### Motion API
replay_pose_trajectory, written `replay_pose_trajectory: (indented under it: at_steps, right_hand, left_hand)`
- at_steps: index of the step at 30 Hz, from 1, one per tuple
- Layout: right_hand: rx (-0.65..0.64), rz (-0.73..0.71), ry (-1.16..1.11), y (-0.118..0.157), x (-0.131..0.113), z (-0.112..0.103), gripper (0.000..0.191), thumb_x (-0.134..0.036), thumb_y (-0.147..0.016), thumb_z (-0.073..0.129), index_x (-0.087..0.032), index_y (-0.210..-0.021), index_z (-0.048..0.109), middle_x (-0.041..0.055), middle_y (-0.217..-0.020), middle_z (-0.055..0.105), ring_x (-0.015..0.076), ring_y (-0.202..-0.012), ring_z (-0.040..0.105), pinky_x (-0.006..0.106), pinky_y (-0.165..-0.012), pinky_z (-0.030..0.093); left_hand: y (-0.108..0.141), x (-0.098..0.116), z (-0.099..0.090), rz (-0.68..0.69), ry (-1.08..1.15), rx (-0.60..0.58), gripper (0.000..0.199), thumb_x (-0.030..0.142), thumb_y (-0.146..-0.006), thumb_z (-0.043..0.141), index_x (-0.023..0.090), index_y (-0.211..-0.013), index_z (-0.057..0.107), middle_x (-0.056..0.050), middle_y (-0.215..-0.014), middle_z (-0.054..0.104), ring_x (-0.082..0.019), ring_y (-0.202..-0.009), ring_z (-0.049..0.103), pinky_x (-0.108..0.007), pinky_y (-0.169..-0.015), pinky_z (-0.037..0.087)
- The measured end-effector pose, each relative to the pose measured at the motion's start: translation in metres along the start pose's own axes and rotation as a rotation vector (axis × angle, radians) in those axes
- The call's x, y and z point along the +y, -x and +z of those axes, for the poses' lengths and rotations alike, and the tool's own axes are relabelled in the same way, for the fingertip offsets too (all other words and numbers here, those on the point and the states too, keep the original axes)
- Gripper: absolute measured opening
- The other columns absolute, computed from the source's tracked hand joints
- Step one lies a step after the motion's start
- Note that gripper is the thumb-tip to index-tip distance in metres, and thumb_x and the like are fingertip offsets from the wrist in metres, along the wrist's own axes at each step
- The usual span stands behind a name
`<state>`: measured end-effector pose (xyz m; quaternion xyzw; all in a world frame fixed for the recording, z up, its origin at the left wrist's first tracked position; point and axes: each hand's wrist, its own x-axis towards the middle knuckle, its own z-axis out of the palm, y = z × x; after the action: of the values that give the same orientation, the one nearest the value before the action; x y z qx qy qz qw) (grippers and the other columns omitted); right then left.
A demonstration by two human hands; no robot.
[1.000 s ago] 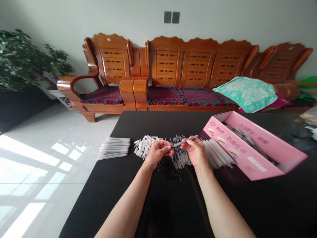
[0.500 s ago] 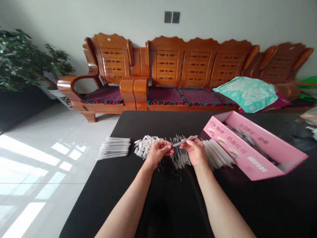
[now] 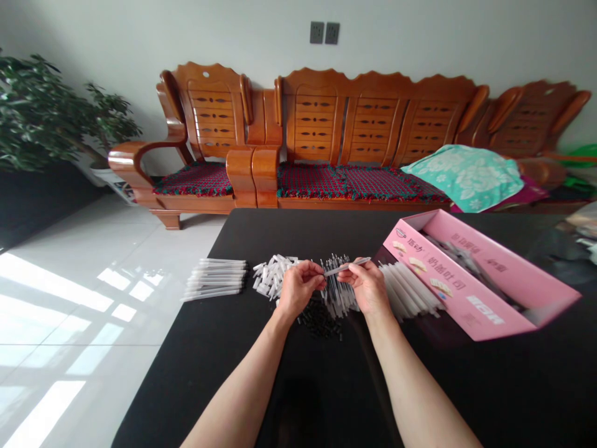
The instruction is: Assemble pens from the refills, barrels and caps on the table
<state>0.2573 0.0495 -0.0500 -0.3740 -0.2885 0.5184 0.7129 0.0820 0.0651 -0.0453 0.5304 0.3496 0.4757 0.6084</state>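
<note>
A pale pen barrel [image 3: 347, 266] is held slantwise above the table by my right hand [image 3: 368, 286], whose thumb and fingers pinch it. My left hand [image 3: 301, 287] is closed at the barrel's left end, on something small and dark that is mostly hidden. Beneath and between the hands lie pen refills [image 3: 342, 295] and a heap of small black pieces [image 3: 319, 320]. White caps [image 3: 270, 274] are piled beyond my left hand. Pale empty-looking tubes [image 3: 408, 289] lie right of my right hand.
A row of pens [image 3: 217, 277] lies at the table's left. The pink box [image 3: 466, 286], with items inside, stands at the right on the black table [image 3: 209, 367]. Behind the table is a wooden bench [image 3: 265, 174].
Both hands hold nearly the same pose. The pen barrel and fingers have shifted only very slightly.
</note>
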Motion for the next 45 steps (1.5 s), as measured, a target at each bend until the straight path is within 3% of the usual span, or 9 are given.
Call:
replay_pose_trajectory:
  at_steps: [4,7,11,17,21,27,34,40,45]
  right_hand:
    - [0.023,0.000,-0.006,-0.001,0.000,-0.001,0.024,-0.018,-0.063,0.081,-0.018,-0.079,0.062,0.0034,-0.066,0.075,0.0185,-0.054,0.072,0.028,-0.053,0.062]
    - [0.022,-0.007,-0.012,0.000,-0.001,0.000,0.025,-0.019,-0.063,0.081,-0.018,-0.079,0.062,0.0046,-0.067,0.076,0.0184,-0.055,0.072,0.027,-0.053,0.062]
    - [0.015,-0.001,-0.004,0.001,-0.002,0.002,0.025,-0.019,-0.063,0.081,-0.017,-0.078,0.061,0.0046,-0.067,0.075,0.0182,-0.055,0.072,0.028,-0.053,0.062]
    - [0.001,0.004,-0.001,0.000,-0.001,0.002,0.026,-0.019,-0.063,0.082,-0.018,-0.079,0.061,0.0037,-0.067,0.075,0.0187,-0.056,0.072,0.028,-0.053,0.062]
    - [-0.004,0.001,-0.002,0.000,-0.001,0.002,0.026,-0.019,-0.064,0.081,-0.018,-0.080,0.061,0.0034,-0.068,0.075,0.0184,-0.057,0.072,0.027,-0.054,0.062]
    - [-0.006,0.001,0.000,0.001,-0.002,0.002,0.027,-0.020,-0.064,0.082,-0.018,-0.079,0.060,0.0036,-0.068,0.075,0.0183,-0.056,0.072,0.028,-0.054,0.062]
    - [-0.022,0.002,0.008,0.001,-0.002,0.002,0.026,-0.020,-0.065,0.083,-0.018,-0.079,0.061,0.0020,-0.068,0.075,0.0180,-0.056,0.072,0.027,-0.054,0.063]
    - [-0.024,0.003,0.008,0.001,-0.002,0.001,0.025,-0.021,-0.065,0.083,-0.018,-0.079,0.061,0.0021,-0.068,0.075,0.0179,-0.056,0.072,0.028,-0.054,0.063]
    - [-0.015,0.006,0.003,0.001,-0.001,0.001,0.026,-0.020,-0.063,0.083,-0.018,-0.078,0.061,0.0028,-0.069,0.075,0.0175,-0.055,0.072,0.027,-0.053,0.063]
  left_hand:
    - [0.001,-0.002,0.001,0.094,-0.126,0.019,0.023,0.025,-0.073,0.075,0.015,-0.091,0.065,-0.003,-0.078,0.069,-0.014,-0.069,0.066,-0.023,-0.065,0.054]
    - [0.001,0.000,-0.002,0.012,-0.193,0.006,0.029,0.041,-0.081,0.068,0.014,-0.092,0.065,-0.003,-0.069,0.066,-0.013,-0.057,0.063,-0.021,-0.050,0.049]
    - [0.000,0.002,-0.009,-0.050,-0.353,-0.022,0.048,0.055,-0.090,0.049,0.013,-0.073,0.066,-0.002,-0.058,0.060,-0.008,-0.040,0.050,-0.017,-0.037,0.033]
    - [-0.002,0.001,-0.008,-0.069,-0.257,-0.007,0.033,0.047,-0.077,0.069,0.014,-0.073,0.062,0.002,-0.050,0.055,-0.007,-0.038,0.046,-0.016,-0.036,0.032]
    - [-0.002,0.002,-0.006,-0.036,-0.152,0.041,0.037,0.042,-0.067,0.079,0.015,-0.085,0.062,0.002,-0.060,0.059,-0.010,-0.047,0.054,-0.017,-0.039,0.039]
    - [-0.001,0.001,-0.010,-0.062,-0.324,-0.029,0.049,0.057,-0.088,0.051,0.013,-0.075,0.067,-0.001,-0.059,0.060,-0.005,-0.039,0.045,-0.017,-0.037,0.030]
    - [-0.003,0.001,-0.008,-0.059,-0.164,0.018,0.040,0.046,-0.067,0.079,0.015,-0.085,0.062,0.003,-0.058,0.057,-0.008,-0.042,0.049,-0.017,-0.036,0.033]
    - [-0.002,0.000,-0.011,-0.077,-0.298,-0.046,0.050,0.058,-0.087,0.051,0.013,-0.074,0.067,-0.001,-0.057,0.060,-0.005,-0.037,0.043,-0.017,-0.037,0.029]
    - [-0.002,-0.001,-0.008,-0.082,-0.200,-0.028,0.037,0.049,-0.072,0.074,0.014,-0.077,0.062,0.004,-0.050,0.053,-0.007,-0.037,0.044,-0.017,-0.034,0.029]
